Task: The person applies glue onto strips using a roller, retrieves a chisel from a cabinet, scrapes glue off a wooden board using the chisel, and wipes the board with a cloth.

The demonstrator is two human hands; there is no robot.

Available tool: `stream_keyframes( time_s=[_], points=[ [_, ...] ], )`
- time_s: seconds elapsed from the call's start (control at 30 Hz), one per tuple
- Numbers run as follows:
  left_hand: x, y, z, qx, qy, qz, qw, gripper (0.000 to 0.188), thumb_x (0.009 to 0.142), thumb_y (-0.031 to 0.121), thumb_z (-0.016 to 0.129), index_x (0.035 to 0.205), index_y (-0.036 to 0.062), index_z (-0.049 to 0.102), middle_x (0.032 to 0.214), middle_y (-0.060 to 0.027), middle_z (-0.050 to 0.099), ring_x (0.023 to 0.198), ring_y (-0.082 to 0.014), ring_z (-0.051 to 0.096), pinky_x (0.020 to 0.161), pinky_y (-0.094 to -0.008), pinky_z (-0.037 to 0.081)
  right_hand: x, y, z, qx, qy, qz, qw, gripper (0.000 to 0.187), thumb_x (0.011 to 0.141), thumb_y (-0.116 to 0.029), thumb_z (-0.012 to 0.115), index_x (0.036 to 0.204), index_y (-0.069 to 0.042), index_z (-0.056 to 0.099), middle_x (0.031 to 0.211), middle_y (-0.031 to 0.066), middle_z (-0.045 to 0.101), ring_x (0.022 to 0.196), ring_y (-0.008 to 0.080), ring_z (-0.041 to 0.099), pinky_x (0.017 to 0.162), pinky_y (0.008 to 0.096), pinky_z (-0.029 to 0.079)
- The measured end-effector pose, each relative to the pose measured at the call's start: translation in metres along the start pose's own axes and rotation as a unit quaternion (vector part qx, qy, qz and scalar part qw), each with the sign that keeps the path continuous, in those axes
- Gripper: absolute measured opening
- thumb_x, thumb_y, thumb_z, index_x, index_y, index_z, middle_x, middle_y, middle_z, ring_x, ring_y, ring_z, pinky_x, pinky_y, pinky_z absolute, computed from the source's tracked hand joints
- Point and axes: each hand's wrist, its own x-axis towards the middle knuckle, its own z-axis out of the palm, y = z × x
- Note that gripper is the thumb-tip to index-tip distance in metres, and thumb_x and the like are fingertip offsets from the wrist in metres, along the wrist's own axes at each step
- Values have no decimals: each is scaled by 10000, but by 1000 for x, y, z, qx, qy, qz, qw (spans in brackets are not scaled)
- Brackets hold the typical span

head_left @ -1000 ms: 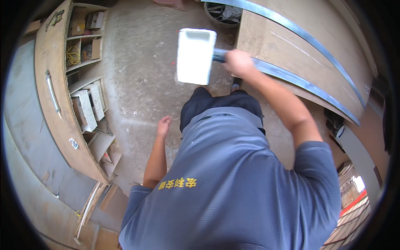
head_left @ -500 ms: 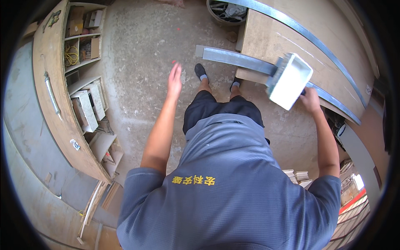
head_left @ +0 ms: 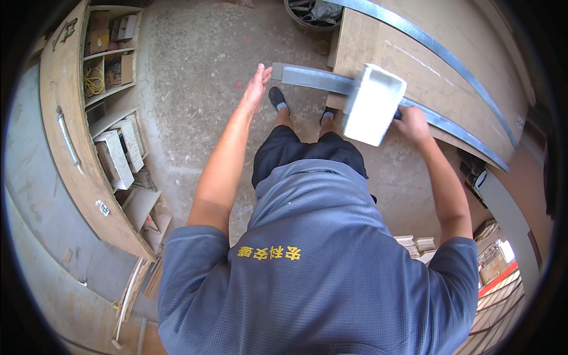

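Observation:
My right hand [head_left: 412,124] is closed round the dark handle of a white box-shaped tool [head_left: 376,105], which looks like a rectangular tray with raised walls. The tool hangs over a long grey metal-looking strip [head_left: 313,79] and hides part of it. That strip lies along the near edge of a brown board [head_left: 370,47], its left end sticking out past the board. Close by that end is my left hand [head_left: 255,89], open with fingers stretched out and holding nothing. Whether its fingertips touch the strip, I cannot tell.
A second shiny strip [head_left: 438,44] curves across the board's far side. Beyond the board's left corner stands a round bin [head_left: 305,23] with crumpled material in it. On the left, a wooden bench [head_left: 89,183] has open shelves holding boxes and yellow cord [head_left: 93,81].
My right hand has carried the white tool left along the strip. My left hand has moved up and right, close to the strip's end.

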Motion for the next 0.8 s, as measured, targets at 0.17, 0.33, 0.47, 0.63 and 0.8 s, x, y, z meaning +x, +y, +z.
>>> stream_keyframes(
  time_s=[0.17,0.33,0.47,0.63,0.8],
  points=[
    [-1,-19,-21,-206,-38,-39,977,811,949,633,186,1448,4,295,1514,-199,264,1431,-284,185,1163,-452,63,78,-130,17,29,-7,-70,997,251,736,-279,686,810,-40,674,738,187,649,747,365,645,700,450,524],
    [-53,-85,-86,-199,47,-23,979,830,940,646,231,1489,28,162,1499,-211,290,1395,-329,267,1158,-432,135,90,-195,4,98,38,-106,989,250,727,-291,660,813,-56,668,749,197,650,747,376,641,712,466,519],
    [-105,-151,-130,-138,156,-126,970,844,922,672,257,1490,52,182,1475,-191,353,1376,-306,317,1151,-430,145,49,-113,-3,73,9,-55,996,237,728,-245,693,797,-23,646,724,195,636,718,384,623,692,466,505],
    [-140,-208,-148,-111,168,-236,951,865,891,716,273,1493,98,215,1472,-149,378,1381,-290,313,1138,-450,161,1,-16,-28,12,4,16,1000,216,733,-169,644,912,-59,695,783,218,640,737,384,624,713,450,503],
    [-145,-213,-132,-100,180,-248,947,850,899,703,271,1488,91,232,1441,-151,423,1353,-285,357,1135,-456,168,28,-48,-16,-26,-3,-31,999,203,735,-220,651,791,-26,664,755,225,634,747,381,626,715,455,503]
  ],
)
